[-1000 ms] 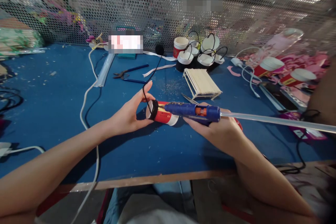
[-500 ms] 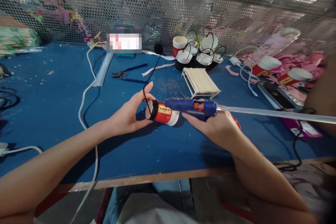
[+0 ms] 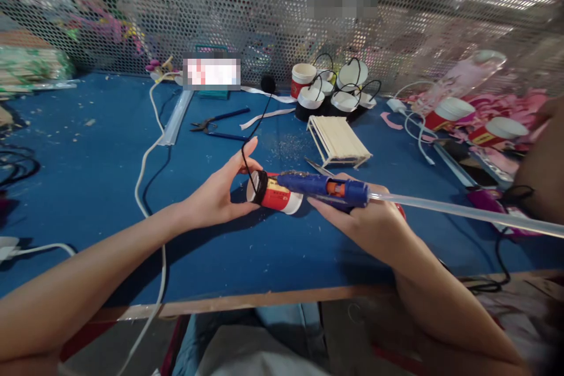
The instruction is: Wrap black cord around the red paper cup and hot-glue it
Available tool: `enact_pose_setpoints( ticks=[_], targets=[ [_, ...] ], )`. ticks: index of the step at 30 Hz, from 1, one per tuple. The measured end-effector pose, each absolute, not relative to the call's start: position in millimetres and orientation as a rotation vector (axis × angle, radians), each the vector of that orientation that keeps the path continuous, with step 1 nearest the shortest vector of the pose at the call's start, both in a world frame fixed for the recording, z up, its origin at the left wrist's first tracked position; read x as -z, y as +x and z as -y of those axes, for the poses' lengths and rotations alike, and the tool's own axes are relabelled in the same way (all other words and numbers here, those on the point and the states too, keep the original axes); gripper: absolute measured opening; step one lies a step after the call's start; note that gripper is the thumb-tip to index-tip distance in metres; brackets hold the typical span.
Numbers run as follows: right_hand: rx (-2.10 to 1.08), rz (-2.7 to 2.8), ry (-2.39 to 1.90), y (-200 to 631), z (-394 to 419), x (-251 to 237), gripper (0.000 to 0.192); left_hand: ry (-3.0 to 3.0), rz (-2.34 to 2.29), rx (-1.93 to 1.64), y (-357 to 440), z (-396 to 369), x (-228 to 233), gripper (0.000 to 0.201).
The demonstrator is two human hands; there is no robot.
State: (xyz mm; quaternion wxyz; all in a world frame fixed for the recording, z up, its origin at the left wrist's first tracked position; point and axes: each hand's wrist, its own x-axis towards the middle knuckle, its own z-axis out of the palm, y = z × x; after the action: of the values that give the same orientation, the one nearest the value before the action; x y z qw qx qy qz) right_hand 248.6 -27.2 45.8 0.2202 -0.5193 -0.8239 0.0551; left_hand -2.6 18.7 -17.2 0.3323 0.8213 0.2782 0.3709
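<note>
Two hands work over the blue tabletop [image 3: 88, 188] near its front edge. The left hand [image 3: 215, 191] grips a small red-and-white paper cup [image 3: 275, 194] lying on its side, thumb below and fingers curled over the end that bears a black band. A black cord [image 3: 253, 135] rises from that band, passes under the raised index finger and runs back toward a black pompom [image 3: 267, 83] by the mesh wall. The right hand [image 3: 365, 220] is closed around a blue glue gun [image 3: 326, 187], its nozzle touching the cup's upper side just beside the band. A long clear glue stick [image 3: 462, 211] projects from the rear of the gun toward the right.

Hazards from this position, as judgements:
- Burn: the left fingertips sit very near the nozzle; any slip of the cup could bring hot glue onto them.
- Misplaced bead: the cup rests only in the left hand's grip and may roll, dragging glue off the band.
- Snagging: the long stick reaches over the pink clutter and cables on the right; a swing of the gun could catch them.
- Cord pull: tension on the cord could lift it before the glue sets.

Behind the work stand several finished cups with cord handles [image 3: 335, 91], a rack of wooden sticks [image 3: 339, 141] and pliers [image 3: 215, 123].
</note>
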Motion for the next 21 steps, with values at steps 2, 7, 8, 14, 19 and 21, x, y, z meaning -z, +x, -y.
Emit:
enact_pose_setpoints(
  ticks=[2,7,8,14,19,21],
  targets=[
    [-0.126,2.292,-1.444,248.2,29.7,-47.3,0.02,2.108,-0.75,-0.978,-2.1,-18.4,16.8,0.105],
    [-0.177,2.328,-1.383,248.8,34.8,-46.5,0.021,2.02,-0.798,-0.985,-1.2,-18.3,15.5,0.106],
    [-0.188,2.334,-1.377,249.1,35.6,-45.8,0.021,2.005,-0.803,-0.985,-1.1,-18.4,15.5,0.106],
    [-0.146,2.409,-1.365,250.2,39.5,-42.5,0.021,1.938,-0.837,-0.962,-1.5,-19.1,17.2,0.107],
    [-0.119,2.446,-1.368,251.9,40.5,-39.1,0.019,1.904,-0.847,-0.956,-0.7,-18.9,16.3,0.108],
    [-0.131,2.453,-1.367,252.4,40.4,-38.1,0.02,1.891,-0.861,-0.95,-0.5,-18.7,15.7,0.109]
  ],
)
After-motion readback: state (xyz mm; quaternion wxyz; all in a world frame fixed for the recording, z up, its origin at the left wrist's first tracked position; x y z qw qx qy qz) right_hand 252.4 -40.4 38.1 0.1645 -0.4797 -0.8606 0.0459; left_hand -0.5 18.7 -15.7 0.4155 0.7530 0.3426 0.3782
